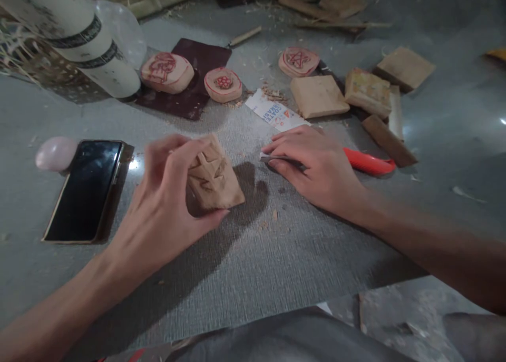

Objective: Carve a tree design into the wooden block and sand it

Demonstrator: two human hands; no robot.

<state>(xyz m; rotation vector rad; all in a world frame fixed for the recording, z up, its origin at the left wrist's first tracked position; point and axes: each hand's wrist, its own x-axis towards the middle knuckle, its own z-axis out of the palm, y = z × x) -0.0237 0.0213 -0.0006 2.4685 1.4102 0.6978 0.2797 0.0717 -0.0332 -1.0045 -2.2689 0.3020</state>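
My left hand [166, 188] grips a light wooden block [217, 177] by its edges, fingers at the far side and thumb at the near edge. A star-like pattern is carved into its upper face. My right hand [316, 162] rests low over the table, closed on a thin grey piece with a white end that looks like folded sandpaper [266, 157]. Most of that piece is hidden by the fingers. A red handle [371, 163] shows behind the right hand; its other end is hidden. A printed white abrasive sheet [276, 111] lies just beyond the fingertips.
A phone [85, 191] and a pale round object [56, 153] lie at left. Beyond stand a tall patterned cylinder [95, 51], a dark mat [193, 96], and red-marked wooden pieces [168, 72]. Several wood blocks [319, 96] sit at right. Bamboo strips [166, 1] lie at the back.
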